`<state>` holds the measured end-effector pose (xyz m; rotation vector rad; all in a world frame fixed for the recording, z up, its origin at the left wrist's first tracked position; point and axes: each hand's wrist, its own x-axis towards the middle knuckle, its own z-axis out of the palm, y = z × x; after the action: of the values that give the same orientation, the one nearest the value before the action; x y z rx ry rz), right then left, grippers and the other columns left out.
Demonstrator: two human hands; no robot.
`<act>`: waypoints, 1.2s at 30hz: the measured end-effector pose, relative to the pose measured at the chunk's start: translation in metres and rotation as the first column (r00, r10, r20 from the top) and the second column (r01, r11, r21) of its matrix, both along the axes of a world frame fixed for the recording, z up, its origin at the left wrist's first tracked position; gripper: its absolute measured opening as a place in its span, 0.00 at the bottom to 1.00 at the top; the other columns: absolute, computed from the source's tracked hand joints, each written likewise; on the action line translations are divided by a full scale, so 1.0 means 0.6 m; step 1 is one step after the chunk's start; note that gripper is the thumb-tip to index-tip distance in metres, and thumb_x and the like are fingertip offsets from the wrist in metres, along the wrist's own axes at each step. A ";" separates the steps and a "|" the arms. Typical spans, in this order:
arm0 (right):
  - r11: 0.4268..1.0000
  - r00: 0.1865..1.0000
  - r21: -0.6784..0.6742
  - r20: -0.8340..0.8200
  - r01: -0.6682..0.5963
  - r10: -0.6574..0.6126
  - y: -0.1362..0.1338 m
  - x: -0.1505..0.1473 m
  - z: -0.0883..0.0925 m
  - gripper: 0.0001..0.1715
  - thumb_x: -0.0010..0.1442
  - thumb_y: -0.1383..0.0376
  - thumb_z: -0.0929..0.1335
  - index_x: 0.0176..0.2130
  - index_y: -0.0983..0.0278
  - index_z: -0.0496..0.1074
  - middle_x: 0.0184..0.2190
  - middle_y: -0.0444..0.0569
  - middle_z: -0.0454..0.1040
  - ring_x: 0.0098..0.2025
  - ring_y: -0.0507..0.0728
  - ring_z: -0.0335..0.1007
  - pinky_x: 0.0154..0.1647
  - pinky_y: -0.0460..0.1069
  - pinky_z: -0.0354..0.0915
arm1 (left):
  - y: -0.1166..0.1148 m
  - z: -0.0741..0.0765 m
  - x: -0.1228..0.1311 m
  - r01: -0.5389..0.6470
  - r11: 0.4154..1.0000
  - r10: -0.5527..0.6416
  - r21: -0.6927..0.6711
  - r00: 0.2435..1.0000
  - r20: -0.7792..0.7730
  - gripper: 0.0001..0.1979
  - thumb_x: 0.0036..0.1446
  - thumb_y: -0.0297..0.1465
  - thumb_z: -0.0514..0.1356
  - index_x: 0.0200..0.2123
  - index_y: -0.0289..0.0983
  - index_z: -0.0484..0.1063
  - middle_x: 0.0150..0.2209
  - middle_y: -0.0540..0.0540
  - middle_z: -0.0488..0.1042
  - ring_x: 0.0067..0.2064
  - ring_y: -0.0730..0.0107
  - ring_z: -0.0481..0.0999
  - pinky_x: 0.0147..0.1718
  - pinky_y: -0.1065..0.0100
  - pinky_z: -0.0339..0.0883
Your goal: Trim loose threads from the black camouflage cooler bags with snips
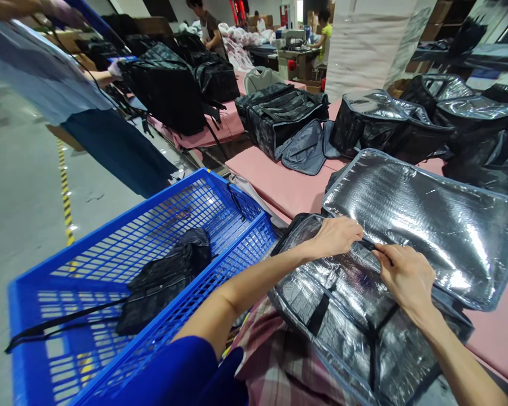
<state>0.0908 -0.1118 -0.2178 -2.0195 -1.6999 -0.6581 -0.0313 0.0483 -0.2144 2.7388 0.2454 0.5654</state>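
An open insulated bag [347, 316] with silver foil lining lies in front of me on the pink table, its foil lid [427, 220] flipped back. My left hand [336, 237] is closed on the bag's rear rim where the lid hinges. My right hand [402, 273] pinches the same dark edge just to the right, fingertips nearly meeting the left hand's. Both forearms reach in from the bottom of the view.
A blue plastic crate [241, 248] at my left holds a black bag with a strap [165, 282]. More black and foil bags [288, 118] cover the pink table [279, 180]. A person in blue [68, 96] stands at the left; others work at the back.
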 end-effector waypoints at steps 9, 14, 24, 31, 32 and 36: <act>0.985 0.975 -0.023 -0.135 0.173 -0.175 -0.095 0.035 -0.002 0.18 0.65 0.54 0.62 0.48 0.62 0.70 0.35 0.47 0.73 0.30 0.55 0.66 0.26 0.47 0.54 | -0.001 0.013 -0.013 0.130 0.990 -0.133 -0.057 0.989 -0.057 0.14 0.65 0.40 0.51 0.45 0.44 0.74 0.44 0.51 0.73 0.42 0.69 0.66 0.42 0.68 0.59; 0.990 0.957 -0.065 0.270 0.126 -0.104 -0.148 0.017 -0.020 0.20 0.59 0.76 0.62 0.47 0.60 0.71 0.29 0.43 0.70 0.23 0.52 0.52 0.23 0.48 0.46 | -0.008 -0.015 -0.030 0.218 0.910 -0.210 0.352 0.976 -0.061 0.17 0.63 0.26 0.52 0.51 0.47 0.69 0.48 0.48 0.71 0.39 0.68 0.63 0.38 0.67 0.56; 0.989 0.956 -0.080 0.275 0.126 -0.099 -0.156 0.011 -0.053 0.23 0.64 0.76 0.56 0.49 0.59 0.70 0.30 0.45 0.71 0.26 0.51 0.57 0.29 0.50 0.49 | -0.064 -0.002 0.035 0.266 0.923 -0.267 0.278 0.963 -0.034 0.12 0.65 0.34 0.51 0.39 0.38 0.74 0.36 0.47 0.72 0.37 0.71 0.68 0.33 0.71 0.61; 0.997 0.965 -0.039 0.256 0.072 -0.060 -0.156 0.008 -0.047 0.23 0.60 0.78 0.58 0.47 0.63 0.72 0.28 0.45 0.70 0.24 0.52 0.56 0.27 0.50 0.50 | -0.086 0.055 0.073 0.525 0.747 -0.415 0.408 0.848 -0.330 0.06 0.60 0.23 0.55 0.31 0.33 0.71 0.34 0.45 0.71 0.34 0.69 0.69 0.22 0.71 0.53; 0.998 0.980 -0.027 0.192 0.061 -0.055 -0.159 0.009 -0.045 0.24 0.58 0.79 0.58 0.46 0.62 0.73 0.29 0.45 0.71 0.24 0.52 0.56 0.26 0.50 0.50 | -0.087 0.061 0.074 0.556 0.706 -0.434 0.439 0.829 -0.351 0.07 0.60 0.22 0.54 0.30 0.32 0.70 0.34 0.43 0.71 0.34 0.68 0.69 0.22 0.71 0.53; 0.997 0.975 0.059 -0.219 0.059 -0.044 -0.177 0.017 -0.029 0.23 0.57 0.74 0.58 0.48 0.60 0.71 0.37 0.46 0.73 0.31 0.53 0.67 0.28 0.47 0.57 | -0.089 0.061 0.075 0.550 0.636 -0.406 0.541 0.835 -0.372 0.10 0.61 0.18 0.47 0.33 0.30 0.67 0.35 0.41 0.70 0.34 0.67 0.69 0.21 0.70 0.52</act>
<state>0.1013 -0.2178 -0.2355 -2.0146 -1.4858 -0.4815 0.0134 -0.0048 -0.1780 3.3016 -0.7763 0.2013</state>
